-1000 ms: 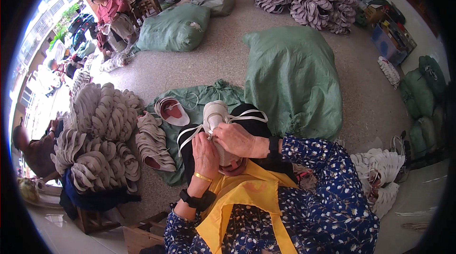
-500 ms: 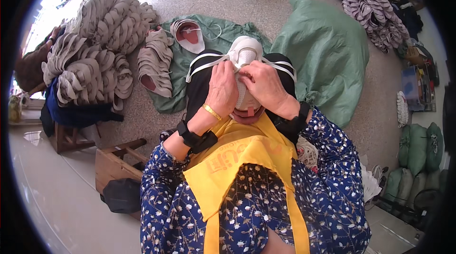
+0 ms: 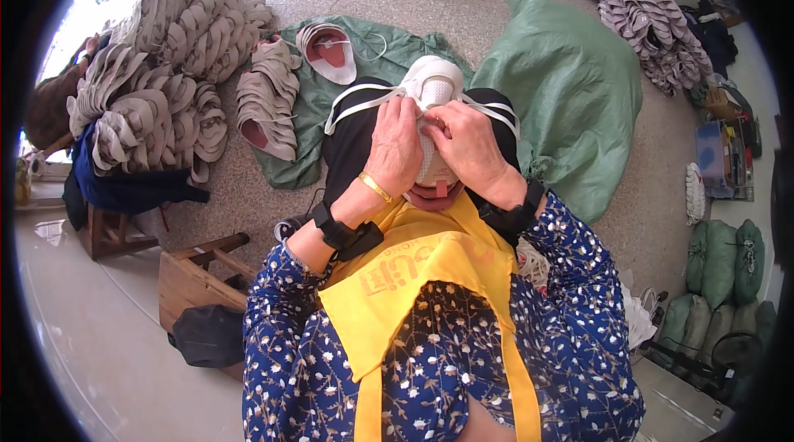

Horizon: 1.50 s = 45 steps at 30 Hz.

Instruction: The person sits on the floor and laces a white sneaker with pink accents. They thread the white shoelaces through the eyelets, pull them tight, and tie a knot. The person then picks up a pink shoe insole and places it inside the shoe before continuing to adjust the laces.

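Observation:
A white shoe upper (image 3: 433,80) rests on my lap between my knees, its toe pointing away and its reddish lining showing near me. White shoelace (image 3: 372,100) spreads from it over both knees. My left hand (image 3: 395,143) is closed at the left side of the lacing, fingertips pinching the lace. From the right, my right hand (image 3: 473,147) pinches lace at the same spot, thumb and forefinger together. The fingertips of both hands nearly meet over the tongue and hide the eyelets there.
Large stacks of grey uppers (image 3: 157,111) stand at the left. A shorter stack (image 3: 269,99) and a single upper (image 3: 327,53) lie by a green cloth (image 3: 306,157). A full green sack (image 3: 558,103) sits front right. A wooden stool (image 3: 194,281) lies near my left side.
Both hands have shifted slightly away from me along the upper, and their fingertips are closer together. The shoe upper stays on my lap.

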Tool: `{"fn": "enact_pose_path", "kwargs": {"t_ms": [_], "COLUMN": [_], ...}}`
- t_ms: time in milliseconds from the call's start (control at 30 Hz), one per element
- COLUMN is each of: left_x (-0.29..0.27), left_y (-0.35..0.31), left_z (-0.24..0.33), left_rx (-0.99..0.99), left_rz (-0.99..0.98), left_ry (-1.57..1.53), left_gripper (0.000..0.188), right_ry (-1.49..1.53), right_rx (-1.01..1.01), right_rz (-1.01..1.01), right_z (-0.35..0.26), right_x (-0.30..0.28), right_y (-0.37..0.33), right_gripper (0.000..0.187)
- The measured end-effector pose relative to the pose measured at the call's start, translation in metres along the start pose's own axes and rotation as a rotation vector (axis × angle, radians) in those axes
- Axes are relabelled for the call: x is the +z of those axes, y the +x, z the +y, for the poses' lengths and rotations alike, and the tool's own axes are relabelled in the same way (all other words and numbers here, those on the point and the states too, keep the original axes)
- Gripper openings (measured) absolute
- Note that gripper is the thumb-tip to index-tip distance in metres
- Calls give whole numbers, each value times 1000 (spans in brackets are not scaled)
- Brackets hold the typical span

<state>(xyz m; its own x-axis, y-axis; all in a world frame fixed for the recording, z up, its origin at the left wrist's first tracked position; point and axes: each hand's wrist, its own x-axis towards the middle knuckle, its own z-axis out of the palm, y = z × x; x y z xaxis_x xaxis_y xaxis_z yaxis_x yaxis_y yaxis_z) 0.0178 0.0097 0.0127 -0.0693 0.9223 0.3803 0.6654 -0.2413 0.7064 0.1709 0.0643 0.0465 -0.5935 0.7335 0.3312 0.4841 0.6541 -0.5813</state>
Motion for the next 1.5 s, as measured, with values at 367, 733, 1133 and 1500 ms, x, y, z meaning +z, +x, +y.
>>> {"fn": "enact_pose_path", "kwargs": {"t_ms": [367, 733, 1133, 1500], "left_x": [2, -3, 1, 6], "left_y": [4, 5, 9, 6], "left_z": [1, 10, 9, 6], "left_rx": [64, 79, 118, 110], "left_rz": [0, -10, 26, 93], "left_ry": [89, 64, 50, 133], "left_gripper": [20, 11, 11, 11], "right_ry": [-353, -276, -459, 138], "right_rx": [-102, -70, -66, 52], "right_rz": [-54, -81, -107, -80], "right_z": [-3, 5, 4, -12], "right_x": [6, 9, 21, -21], "right_y": [4, 2, 0, -33], "right_gripper": [9, 17, 17, 13]}}
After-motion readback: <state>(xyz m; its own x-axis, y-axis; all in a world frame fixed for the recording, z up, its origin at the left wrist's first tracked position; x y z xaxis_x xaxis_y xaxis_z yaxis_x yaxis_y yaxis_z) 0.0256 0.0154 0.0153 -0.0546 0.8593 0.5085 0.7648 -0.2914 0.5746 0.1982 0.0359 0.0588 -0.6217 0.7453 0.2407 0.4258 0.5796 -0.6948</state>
